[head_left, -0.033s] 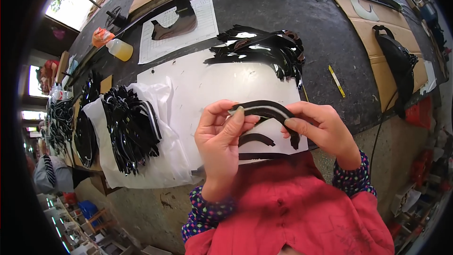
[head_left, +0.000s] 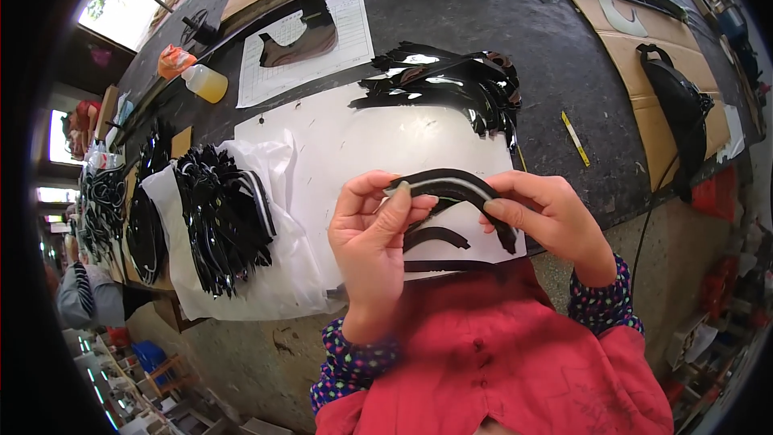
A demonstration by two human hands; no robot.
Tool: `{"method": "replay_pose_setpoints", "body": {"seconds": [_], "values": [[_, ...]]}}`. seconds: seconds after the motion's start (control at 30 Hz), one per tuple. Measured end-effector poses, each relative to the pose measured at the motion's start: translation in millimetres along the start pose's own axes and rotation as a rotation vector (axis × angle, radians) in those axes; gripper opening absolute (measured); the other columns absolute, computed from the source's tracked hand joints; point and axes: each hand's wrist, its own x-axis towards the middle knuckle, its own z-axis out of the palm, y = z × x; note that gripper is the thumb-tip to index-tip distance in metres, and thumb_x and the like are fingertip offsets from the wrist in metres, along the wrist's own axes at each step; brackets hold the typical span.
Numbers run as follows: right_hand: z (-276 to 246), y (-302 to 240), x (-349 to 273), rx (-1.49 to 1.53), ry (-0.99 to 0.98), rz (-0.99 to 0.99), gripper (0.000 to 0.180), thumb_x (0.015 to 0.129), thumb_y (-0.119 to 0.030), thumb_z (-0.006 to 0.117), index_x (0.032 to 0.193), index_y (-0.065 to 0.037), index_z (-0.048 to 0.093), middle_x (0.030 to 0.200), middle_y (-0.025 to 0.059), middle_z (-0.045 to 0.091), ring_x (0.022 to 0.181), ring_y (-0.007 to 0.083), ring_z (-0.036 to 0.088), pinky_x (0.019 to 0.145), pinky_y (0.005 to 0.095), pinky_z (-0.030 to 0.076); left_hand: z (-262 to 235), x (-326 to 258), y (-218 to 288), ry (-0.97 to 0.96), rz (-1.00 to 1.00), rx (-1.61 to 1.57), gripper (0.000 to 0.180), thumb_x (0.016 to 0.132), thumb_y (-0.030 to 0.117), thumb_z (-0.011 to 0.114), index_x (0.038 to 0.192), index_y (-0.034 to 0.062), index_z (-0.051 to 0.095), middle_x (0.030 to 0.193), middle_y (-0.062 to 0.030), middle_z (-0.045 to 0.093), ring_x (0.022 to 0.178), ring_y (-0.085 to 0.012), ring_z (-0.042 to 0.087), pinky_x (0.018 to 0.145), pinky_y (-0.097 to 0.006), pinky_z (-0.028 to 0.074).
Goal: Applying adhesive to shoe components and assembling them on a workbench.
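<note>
A curved black strip (head_left: 453, 181), with a pale line along it, is held up in an arch between my two hands. My left hand (head_left: 372, 229) pinches its left end between thumb and fingers. Near the right bend, my right hand (head_left: 555, 213) grips it with the thumb on top, and the right end hangs free below. Under the strip, another curved black piece (head_left: 439, 235) lies on a white board (head_left: 314, 145). Just beyond my hands, a heap of glossy black pieces (head_left: 451, 84) covers the board's far edge.
To the left, a bundle of black strips (head_left: 219, 217) rests on white plastic sheeting (head_left: 294, 274). A bottle of yellow liquid (head_left: 204, 84) and a printed sheet (head_left: 350, 24) are farther back. Rightward lie a yellow cutter (head_left: 575, 138) and cardboard (head_left: 624, 72) bearing a black piece.
My left hand and the strip's left end have shifted slightly left. The free right end has moved a little to the right. Both hands keep their hold.
</note>
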Motion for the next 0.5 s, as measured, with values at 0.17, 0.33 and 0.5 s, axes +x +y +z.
{"method": "replay_pose_setpoints", "body": {"seconds": [0.17, 0.33, 0.5], "values": [[-0.5, -0.7, 35.9, -0.130, -0.071, -0.033, 0.019, 0.099, -0.007, 0.062, 0.113, 0.004, 0.068, 0.082, 0.0033, 0.069, 0.073, 0.0080, 0.065, 0.068, 0.0235, 0.052, -28.8, 0.1, 7.9, 0.051, 0.067, -0.007, 0.017, 0.099, -0.003, 0.060, 0.116, -0.0026, 0.058, 0.102, -0.0122, 0.070, 0.094, -0.0235, 0.074, 0.084, -0.028, 0.063], [32.5, 5.2, 109.2, -0.470, -0.113, -0.256, 0.016, 0.094, -0.010, 0.063, 0.105, 0.001, 0.068, 0.083, 0.0152, 0.069, 0.075, 0.0237, 0.068, 0.068, 0.0341, 0.054, -69.2, 1.7, 13.5, 0.258, 0.074, 0.159, 0.015, 0.098, -0.001, 0.061, 0.113, -0.0014, 0.058, 0.104, -0.0131, 0.070, 0.099, -0.0259, 0.073, 0.087, -0.028, 0.062], [80.4, 41.0, 158.7, -0.790, -0.224, -0.391, 0.010, 0.091, -0.008, 0.061, 0.094, 0.001, 0.064, 0.088, 0.0196, 0.069, 0.088, 0.0356, 0.069, 0.072, 0.0451, 0.054, -107.5, 4.9, 12.4, 0.474, 0.051, 0.834, 0.023, 0.097, 0.002, 0.065, 0.118, -0.0012, 0.058, 0.101, -0.0099, 0.070, 0.086, -0.0157, 0.069, 0.081, -0.027, 0.056]]}}
